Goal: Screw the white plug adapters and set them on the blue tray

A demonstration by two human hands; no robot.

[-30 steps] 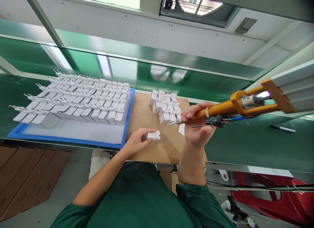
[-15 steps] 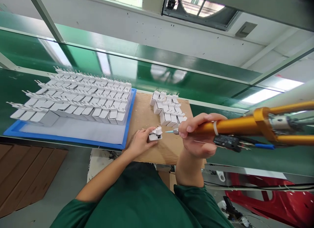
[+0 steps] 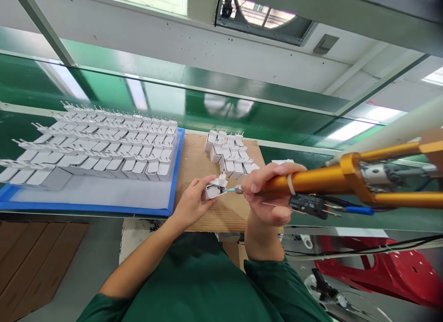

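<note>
My left hand [image 3: 194,199] grips a white charger housing [image 3: 212,191] between thumb and fingers, low over the cardboard. The housing is open, with a two-pin plug part at its top and dark parts inside. Wrapped round a gold glue dispenser [image 3: 311,180] is my right hand [image 3: 268,193]. The dispenser lies nearly level, a black switch under its barrel. Its thin light-blue tip reaches the housing's open side; whether it touches the inside, I cannot tell. Several similar white housings [image 3: 233,153] stand in rows just behind my hands.
At left, a blue-rimmed tray [image 3: 175,183] bears many rows of white housings with pins up. Cardboard [image 3: 192,151] covers the bench under my hands. A red plastic stool [image 3: 391,271] stands below at right, and brown cartons [image 3: 34,262] lie on the floor at left.
The dispenser's tip has come left, from just beside the housing to its open side. My left hand has tilted the housing towards the tip. The whole view has shifted slightly.
</note>
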